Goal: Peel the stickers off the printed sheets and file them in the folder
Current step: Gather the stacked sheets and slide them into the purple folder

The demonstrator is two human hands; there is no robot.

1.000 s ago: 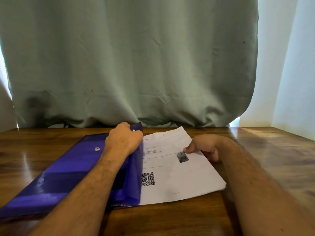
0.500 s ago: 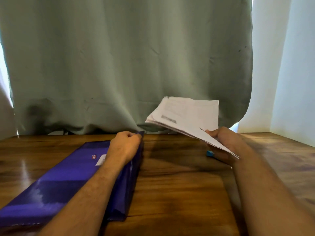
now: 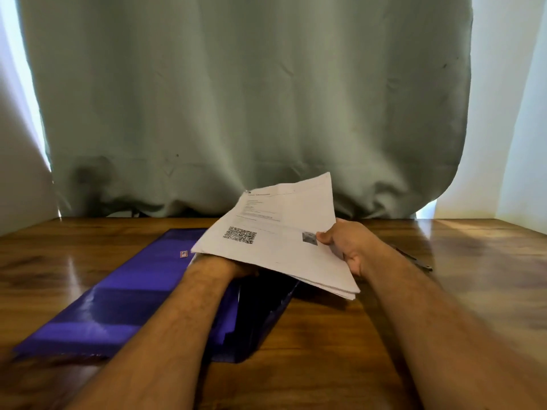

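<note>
I see my right hand gripping the white printed paper stack mid-frame over the shiny purple plastic folder; my left hand's fingers hide underneath, so I cannot tell.

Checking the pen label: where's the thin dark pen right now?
Head view: the thin dark pen lies on the wooden table, right of the right hand holding the stack of white printed sheets, partly hidden behind that forearm.

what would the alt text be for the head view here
A person's right hand holds a stack of printed sheets above a purple folder on a wooden table. The left hand is hidden under the sheets at the folder's open edge; a green curtain hangs behind.
</note>
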